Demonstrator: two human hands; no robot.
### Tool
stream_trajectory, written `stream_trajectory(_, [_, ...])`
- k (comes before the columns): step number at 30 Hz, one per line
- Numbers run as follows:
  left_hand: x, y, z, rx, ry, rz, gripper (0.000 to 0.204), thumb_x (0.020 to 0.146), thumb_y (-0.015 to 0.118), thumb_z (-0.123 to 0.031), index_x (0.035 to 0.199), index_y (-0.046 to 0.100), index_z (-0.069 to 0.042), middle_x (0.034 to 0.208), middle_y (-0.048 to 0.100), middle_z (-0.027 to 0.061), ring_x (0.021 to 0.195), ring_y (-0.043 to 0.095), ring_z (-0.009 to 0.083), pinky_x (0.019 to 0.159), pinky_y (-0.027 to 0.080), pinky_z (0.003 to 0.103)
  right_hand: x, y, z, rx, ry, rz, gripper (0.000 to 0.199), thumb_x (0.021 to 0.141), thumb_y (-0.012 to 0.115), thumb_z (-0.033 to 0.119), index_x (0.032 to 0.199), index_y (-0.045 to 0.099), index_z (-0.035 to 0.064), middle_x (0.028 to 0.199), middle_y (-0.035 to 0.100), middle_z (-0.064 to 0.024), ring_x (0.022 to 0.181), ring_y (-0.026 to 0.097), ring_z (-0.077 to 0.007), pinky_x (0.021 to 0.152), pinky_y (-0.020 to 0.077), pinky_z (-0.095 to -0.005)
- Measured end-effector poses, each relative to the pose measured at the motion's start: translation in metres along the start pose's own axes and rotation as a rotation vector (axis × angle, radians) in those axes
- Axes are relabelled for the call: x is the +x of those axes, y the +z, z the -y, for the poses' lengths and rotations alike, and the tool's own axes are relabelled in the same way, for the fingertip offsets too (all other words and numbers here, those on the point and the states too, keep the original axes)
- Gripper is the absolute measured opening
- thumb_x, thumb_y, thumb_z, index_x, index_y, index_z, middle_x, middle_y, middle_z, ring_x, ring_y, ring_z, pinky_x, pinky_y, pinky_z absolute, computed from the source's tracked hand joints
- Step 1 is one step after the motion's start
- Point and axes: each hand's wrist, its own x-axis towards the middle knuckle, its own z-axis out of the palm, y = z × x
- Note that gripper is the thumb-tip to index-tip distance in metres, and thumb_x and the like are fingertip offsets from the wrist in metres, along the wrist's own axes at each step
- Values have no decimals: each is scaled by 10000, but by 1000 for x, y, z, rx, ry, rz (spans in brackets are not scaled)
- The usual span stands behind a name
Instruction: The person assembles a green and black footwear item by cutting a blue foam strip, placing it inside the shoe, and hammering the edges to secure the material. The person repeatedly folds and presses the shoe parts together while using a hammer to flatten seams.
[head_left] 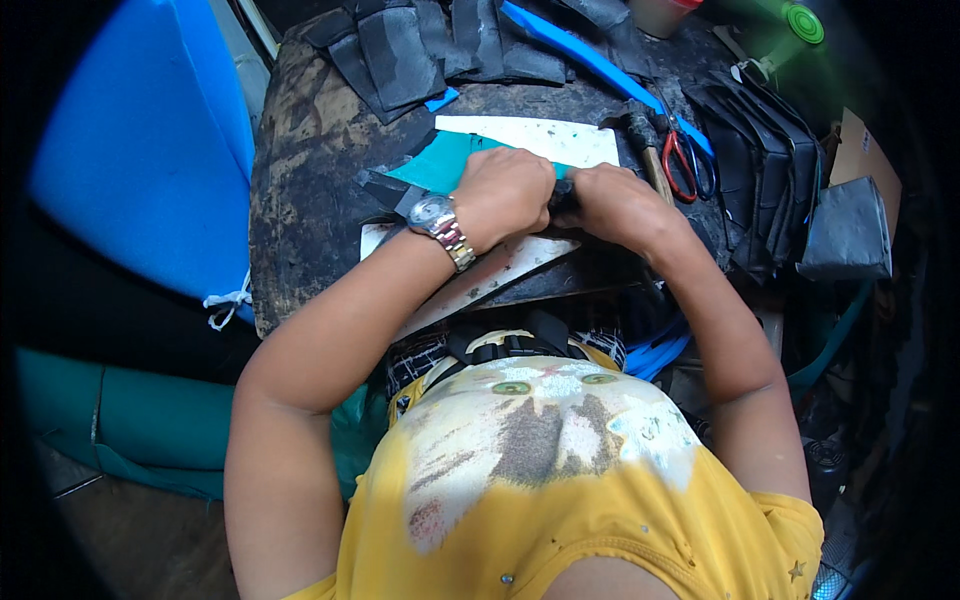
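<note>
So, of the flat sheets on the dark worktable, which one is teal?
The teal sheet just beyond the left hand; the sheets around it are white, black or blue.

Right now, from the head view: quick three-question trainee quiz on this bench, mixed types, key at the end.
1. True or false: the left hand and right hand meet over one small dark piece.
2. Which wrist bears the metal watch?
3. The red-handled scissors lie: A) to the right of the hands, B) under the teal sheet, C) on the blue foam.

Key: 1 true; 2 left; 3 A.
</note>
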Motion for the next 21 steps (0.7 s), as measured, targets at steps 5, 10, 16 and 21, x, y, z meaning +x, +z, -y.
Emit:
stream_trajectory(5, [5,-1,-7,40,8,-10,291,742,782,-272,797,718,7,852,702,247,851,700,421,732,553,488,-6,3,4,-320,17,-105,437,833,740,421,963,685,7,884,712,-223,892,716,-371,775,565,-477])
stream_trajectory(10, [-3,2,-4,24,11,-67,347,740,803,-327,820,719,-1,831,702,238,825,706,412,723,553,482,-27,-9,6,-299,-61,-650,284,793,693,46,1061,603,30,1010,631,-164,967,631,-334,794,501,-420])
stream_trajectory(16, [-3,7,-2,-8,-24,-146,222,703,748,-196,788,697,3,832,693,245,826,695,430,718,547,506,-46,51,24,346,-315,-620,330,704,593,-154,994,616,1,973,616,-144,940,612,-350,824,519,-424])
stream_trajectory(21, [-10,-3,10,-100,16,33,261,721,713,-170,893,687,24,901,685,280,880,676,447,762,535,513,-36,85,12,333,-338,-740,233,761,668,-68,977,639,14,930,627,-132,901,619,-329,796,525,-416])
